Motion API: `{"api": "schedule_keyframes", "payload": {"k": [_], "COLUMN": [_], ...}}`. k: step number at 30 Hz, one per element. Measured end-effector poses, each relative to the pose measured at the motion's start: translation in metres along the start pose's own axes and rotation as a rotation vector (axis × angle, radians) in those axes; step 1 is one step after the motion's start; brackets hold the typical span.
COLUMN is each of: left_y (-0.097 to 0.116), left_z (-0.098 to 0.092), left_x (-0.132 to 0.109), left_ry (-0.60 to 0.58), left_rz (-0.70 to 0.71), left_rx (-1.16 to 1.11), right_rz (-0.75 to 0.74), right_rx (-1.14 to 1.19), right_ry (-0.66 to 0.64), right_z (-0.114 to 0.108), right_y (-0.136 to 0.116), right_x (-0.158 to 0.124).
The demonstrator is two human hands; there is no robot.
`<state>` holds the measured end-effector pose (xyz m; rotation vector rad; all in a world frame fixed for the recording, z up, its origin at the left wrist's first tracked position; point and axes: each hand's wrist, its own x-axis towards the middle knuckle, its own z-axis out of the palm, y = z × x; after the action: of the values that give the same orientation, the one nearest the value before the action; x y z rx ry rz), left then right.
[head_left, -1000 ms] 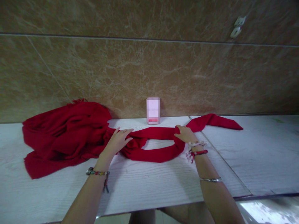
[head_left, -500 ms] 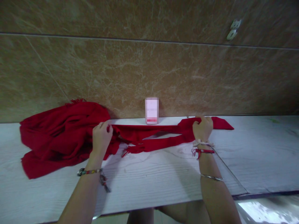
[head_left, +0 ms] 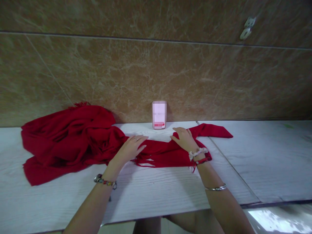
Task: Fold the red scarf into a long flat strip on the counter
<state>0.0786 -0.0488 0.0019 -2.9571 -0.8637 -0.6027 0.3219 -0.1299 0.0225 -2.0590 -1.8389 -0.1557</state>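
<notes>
Rests left hand [head_left: 130, 149] and right hand [head_left: 185, 139], unclenched, on red scarf [head_left: 113, 138], laid lengthwise left to right, with pointed end [head_left: 215, 131] beyond right hand.

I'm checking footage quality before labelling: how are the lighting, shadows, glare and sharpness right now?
Head view: dim, uneven light on the wall, darker toward the top corners; head view: soft shadows on the table, a bright glare patch at lower right; head view: slightly soft overall, left hand and right hand readable, phone screen pixelated.
</notes>
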Motion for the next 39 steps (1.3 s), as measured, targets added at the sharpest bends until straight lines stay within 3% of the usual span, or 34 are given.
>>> {"api": "schedule_keyframes", "payload": {"k": [4,10,13,16,19,24,26,29,31,34,36,39], "left_y": [0.002,-0.001,0.0,0.0,-0.004,-0.025,-0.034,-0.045,-0.047,-0.041,-0.033,-0.018], "left_z": [0.005,0.006,0.008,0.009,0.007,-0.012,-0.023,-0.037,-0.042,-0.043,-0.041,-0.033], "left_x": [0.0,0.0,0.002,0.004,0.004,-0.005,-0.012,-0.02,-0.022,-0.02,-0.017,-0.013], "left_ry": [-0.136,-0.136,-0.126,-0.1,0.004,0.366,0.481,0.556,0.552,0.47,0.351,0.135], "left_rz": [0.003,-0.053,-0.072,-0.071,-0.093,-0.283,-0.387,-0.507,-0.507,-0.339,-0.217,-0.181], "left_rx": [-0.018,-0.063,-0.099,-0.103,-0.036,0.134,0.2,0.247,0.216,0.055,-0.1,-0.202], "right_rz": [0.019,0.0,0.014,0.032,0.056,0.122,0.154,0.204,0.208,0.176,0.158,0.079], "right_rx": [-0.034,0.01,0.054,0.109,0.186,0.27,0.268,0.234,0.195,0.128,0.098,0.1], "right_ry": [-0.106,-0.167,-0.139,-0.031,0.152,0.444,0.518,0.566,0.514,0.237,0.089,0.149], "right_z": [-0.001,-0.008,-0.008,-0.01,-0.015,-0.025,-0.028,-0.032,-0.033,-0.032,-0.029,-0.021], "right_y": [-0.003,0.002,0.005,0.008,0.009,0.009,0.009,0.012,0.018,0.025,0.026,0.016], "right_x": [-0.001,0.001,0.003,0.003,0.003,0.001,0.0,-0.001,-0.001,-0.002,-0.002,-0.001]}}
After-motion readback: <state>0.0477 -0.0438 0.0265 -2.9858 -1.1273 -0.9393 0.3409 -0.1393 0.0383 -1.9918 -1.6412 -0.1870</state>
